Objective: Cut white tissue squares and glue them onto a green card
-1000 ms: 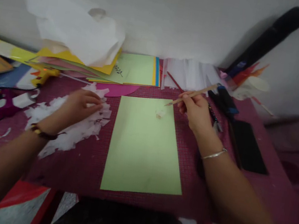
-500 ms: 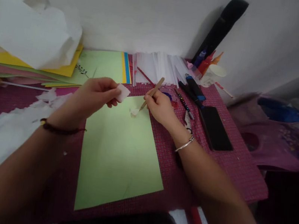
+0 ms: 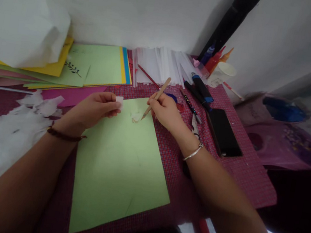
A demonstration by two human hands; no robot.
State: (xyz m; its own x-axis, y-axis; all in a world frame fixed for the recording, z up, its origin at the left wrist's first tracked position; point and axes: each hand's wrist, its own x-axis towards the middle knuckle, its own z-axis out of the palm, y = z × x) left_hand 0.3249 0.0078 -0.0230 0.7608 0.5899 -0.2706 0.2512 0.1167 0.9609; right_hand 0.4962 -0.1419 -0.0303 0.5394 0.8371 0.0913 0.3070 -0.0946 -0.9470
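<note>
A light green sheet of paper [image 3: 124, 166] lies on the checked tablecloth in front of me. My right hand [image 3: 164, 108] grips a pencil-like wooden stick [image 3: 159, 95] near the sheet's far right corner, its tip pointing down at the paper. Just left of that tip is a small whitish patch [image 3: 135, 117] on the sheet. Between the thumb and fingers of my left hand [image 3: 102, 106] is a small white piece of paper [image 3: 119, 100], held over the sheet's far left corner.
Torn white paper pieces [image 3: 0, 147] spread at the left. Coloured sheets [image 3: 99, 60] and white strips [image 3: 159, 66] lie at the back. To the right are a phone [image 3: 223, 133], a blue-black cutter [image 3: 202, 87], scissors [image 3: 195, 126], a pen [image 3: 189, 105] and paint bottles [image 3: 214, 61].
The view has shifted slightly. My left hand with the paper piece has drawn left and a little nearer, while the stick's tip has come off the whitish patch to its right.
</note>
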